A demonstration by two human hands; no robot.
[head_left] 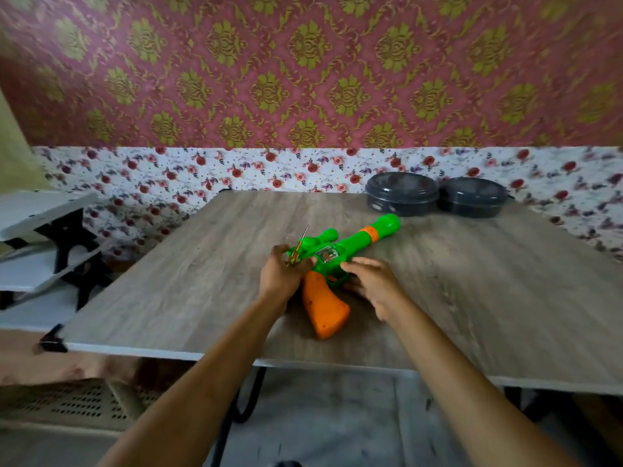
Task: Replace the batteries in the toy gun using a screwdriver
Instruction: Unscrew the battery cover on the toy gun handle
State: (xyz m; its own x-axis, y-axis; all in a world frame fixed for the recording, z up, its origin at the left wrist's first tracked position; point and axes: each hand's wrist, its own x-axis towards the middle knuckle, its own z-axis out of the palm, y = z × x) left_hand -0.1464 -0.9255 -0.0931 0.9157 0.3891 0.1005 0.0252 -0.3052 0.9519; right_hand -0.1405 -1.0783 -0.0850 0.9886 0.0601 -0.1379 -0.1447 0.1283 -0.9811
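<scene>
**Gun Steadied, Screwdriver Ready**

The green plastic toy gun with an orange grip (357, 241) lies flat mid-table on the grey wood-grain table (472, 298), probably so one side faces up. The left hand (281, 274) grips a slim yellow-handled screwdriver (296, 251) — tip raised — while the right hand (371, 284), fingers straight, rests at the trigger guard, seemingly bracing it.

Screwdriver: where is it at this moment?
Head view, left of centre: the left hand grips the screwdriver, its shaft pointing up, beside the green rear of the toy gun.
</scene>
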